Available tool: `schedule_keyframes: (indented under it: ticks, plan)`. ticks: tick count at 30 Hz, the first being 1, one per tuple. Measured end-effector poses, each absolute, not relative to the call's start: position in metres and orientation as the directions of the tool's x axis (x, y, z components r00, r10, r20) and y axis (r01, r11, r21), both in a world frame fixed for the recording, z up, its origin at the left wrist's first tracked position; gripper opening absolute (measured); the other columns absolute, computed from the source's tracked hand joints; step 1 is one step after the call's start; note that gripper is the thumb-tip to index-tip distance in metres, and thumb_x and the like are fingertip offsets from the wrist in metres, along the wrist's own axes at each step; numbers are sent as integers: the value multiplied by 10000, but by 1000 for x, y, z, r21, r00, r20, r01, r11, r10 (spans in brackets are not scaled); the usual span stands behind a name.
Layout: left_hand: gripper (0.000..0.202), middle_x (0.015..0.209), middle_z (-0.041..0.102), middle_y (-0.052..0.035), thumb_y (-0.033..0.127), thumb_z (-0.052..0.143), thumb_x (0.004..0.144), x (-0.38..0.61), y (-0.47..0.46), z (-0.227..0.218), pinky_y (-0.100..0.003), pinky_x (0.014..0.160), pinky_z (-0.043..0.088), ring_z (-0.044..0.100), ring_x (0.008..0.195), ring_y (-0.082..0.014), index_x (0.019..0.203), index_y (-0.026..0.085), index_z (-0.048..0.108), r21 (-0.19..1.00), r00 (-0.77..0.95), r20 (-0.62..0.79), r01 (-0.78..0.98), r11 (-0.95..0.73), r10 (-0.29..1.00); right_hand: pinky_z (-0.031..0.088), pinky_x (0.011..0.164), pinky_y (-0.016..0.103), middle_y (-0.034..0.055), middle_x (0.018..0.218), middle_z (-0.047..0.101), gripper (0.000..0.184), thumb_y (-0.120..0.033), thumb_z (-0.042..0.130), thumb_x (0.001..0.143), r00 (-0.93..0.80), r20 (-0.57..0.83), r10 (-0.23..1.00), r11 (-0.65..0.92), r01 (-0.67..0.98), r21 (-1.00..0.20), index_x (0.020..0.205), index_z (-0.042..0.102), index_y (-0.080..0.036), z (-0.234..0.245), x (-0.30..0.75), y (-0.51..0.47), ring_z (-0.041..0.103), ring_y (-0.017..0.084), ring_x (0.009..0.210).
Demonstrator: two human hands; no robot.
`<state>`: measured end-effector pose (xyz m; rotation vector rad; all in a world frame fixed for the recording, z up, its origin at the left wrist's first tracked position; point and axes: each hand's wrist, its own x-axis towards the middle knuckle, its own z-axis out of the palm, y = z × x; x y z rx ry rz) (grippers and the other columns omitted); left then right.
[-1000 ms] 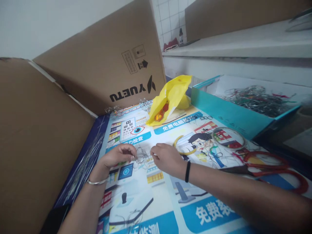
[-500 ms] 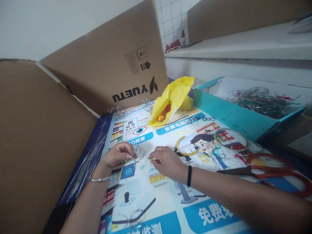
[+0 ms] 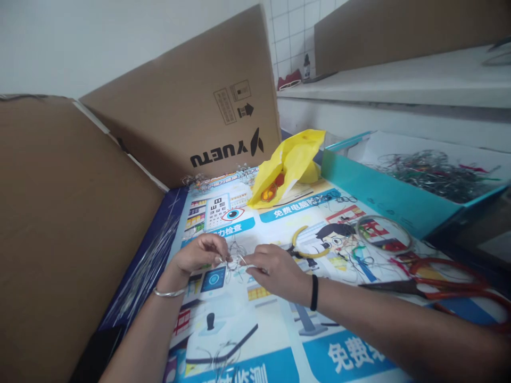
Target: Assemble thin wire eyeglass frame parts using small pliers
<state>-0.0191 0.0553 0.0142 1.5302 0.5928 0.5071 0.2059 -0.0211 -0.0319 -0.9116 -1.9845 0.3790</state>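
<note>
A small tangle of thin silvery wire (image 3: 236, 256) lies between my two hands, above the printed poster sheet. My left hand (image 3: 203, 252), with a bangle on the wrist, pinches the wire's left side between thumb and fingertips. From the right comes my right hand (image 3: 273, 268), wearing a black band, its thumb and index finger at the wire's right side, closed on a strand. The wire's exact shape is too fine to make out. Yellow-handled pliers (image 3: 303, 247) lie just beyond my right hand.
Red-handled scissors (image 3: 443, 287) and a wire coil (image 3: 383, 234) lie right. A teal box (image 3: 383, 197) holds tangled wire; a yellow bag (image 3: 293, 159) stands beside it. Cardboard panels (image 3: 167, 117) rise left and behind. Straight wires (image 3: 143, 266) lie along the left edge; more wire (image 3: 221, 356) lies in front.
My right hand has its index finger more extended and now meets the wire tangle, where a gap showed before. My left hand keeps its pinch. The whole view has shifted slightly.
</note>
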Motion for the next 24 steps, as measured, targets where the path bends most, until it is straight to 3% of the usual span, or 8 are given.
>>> schedule_keyframes:
  ticks: [5,11,15,20,24]
  plan:
    - [148,713,663,-66,188,756,655,-18,56,15,-264,652,480,642,710,-178,728,101,662,993,773,-66,113,-36,631,409,649,230,18,701,609,146,-151,582,775,-336,574,747,662,456,-595,845,697,-209,-34,206,-21,580,139,685]
    - [158,731,656,-62,218,740,678,-17,56,16,-267,677,472,628,724,-167,742,108,646,988,755,-36,127,-91,655,403,630,217,5,669,589,169,-174,585,787,-329,530,781,615,546,-568,908,691,-225,-31,206,-24,568,132,658]
    - [148,748,653,-69,213,730,690,-14,54,20,-266,685,469,616,740,-166,762,104,660,977,767,-59,174,-119,639,412,647,215,14,670,607,145,-196,548,822,-301,523,797,590,572,-570,778,686,-205,-31,205,-25,579,129,672]
    - [135,757,650,-71,225,708,715,-10,50,26,-265,688,464,608,758,-168,763,107,662,964,769,-79,222,-149,634,441,697,216,17,748,667,120,-146,569,783,-252,494,832,546,527,-652,776,676,-200,-28,203,-27,614,131,728]
    - [150,743,647,-68,244,706,717,-8,49,28,-262,676,463,604,742,-164,747,107,651,956,759,-75,239,-170,646,438,641,214,9,734,675,124,-119,584,743,-197,429,882,465,511,-723,770,678,-196,-24,202,-31,606,125,664]
